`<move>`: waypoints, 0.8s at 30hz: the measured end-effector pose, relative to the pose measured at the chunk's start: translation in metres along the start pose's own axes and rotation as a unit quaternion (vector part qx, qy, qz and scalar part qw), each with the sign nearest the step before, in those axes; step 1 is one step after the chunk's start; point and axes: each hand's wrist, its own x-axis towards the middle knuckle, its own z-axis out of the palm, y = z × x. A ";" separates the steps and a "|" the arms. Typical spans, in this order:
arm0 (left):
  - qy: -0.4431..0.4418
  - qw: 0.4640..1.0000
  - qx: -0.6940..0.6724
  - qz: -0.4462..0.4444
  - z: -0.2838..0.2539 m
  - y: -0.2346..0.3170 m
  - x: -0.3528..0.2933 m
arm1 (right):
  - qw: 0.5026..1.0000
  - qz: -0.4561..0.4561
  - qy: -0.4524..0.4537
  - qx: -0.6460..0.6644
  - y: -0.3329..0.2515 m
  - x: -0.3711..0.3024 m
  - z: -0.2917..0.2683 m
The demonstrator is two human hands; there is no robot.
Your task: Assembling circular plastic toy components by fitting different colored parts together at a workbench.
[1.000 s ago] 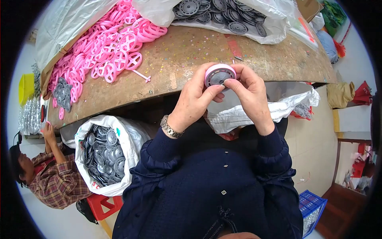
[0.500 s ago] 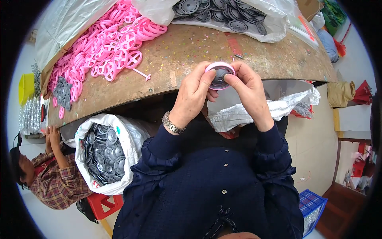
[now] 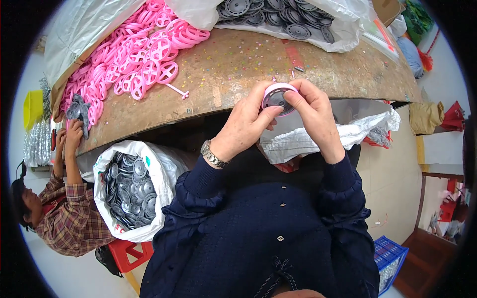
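My left hand [image 3: 242, 120] and my right hand [image 3: 316, 115] together grip a toy wheel [image 3: 274, 99], a pink plastic ring with a dark grey slotted disc set in it. Both thumbs press on the disc's face; the left one lies at its lower edge, the right one at its right side. The other fingers curl around the rim and behind, partly hidden. The wheel is held just off the table's near edge, above a white sack [image 3: 293, 147] at my lap.
Pink spoked rings [image 3: 149, 72] pile at the table's left; grey discs [image 3: 298, 32] lie in plastic at the back. A pink rod [image 3: 177, 91] rests on the wooden tabletop [image 3: 223, 64]. Left of me stands a white sack [image 3: 160, 218] of grey discs; beyond sits a co-worker [image 3: 74, 218].
My hands and the wheel have dropped slightly toward me, and my left thumb has slid to the disc's lower edge. The co-worker's hand has reached onto the grey discs at the table's left.
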 end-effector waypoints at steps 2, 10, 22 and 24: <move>-0.012 0.999 0.041 -0.009 -0.002 0.001 -0.002 | 1.000 -0.005 -0.005 -0.019 -0.002 -0.003 0.004; -0.023 0.957 0.248 0.147 -0.009 -0.003 0.005 | 0.999 0.008 -0.015 0.046 0.005 -0.008 -0.003; 0.258 0.664 0.687 0.142 -0.140 -0.020 0.102 | 0.833 -0.091 -0.030 -0.545 0.025 -0.045 -0.092; 0.257 0.656 0.699 0.122 -0.153 -0.031 0.115 | 0.834 -0.099 -0.042 -0.541 0.026 -0.050 -0.093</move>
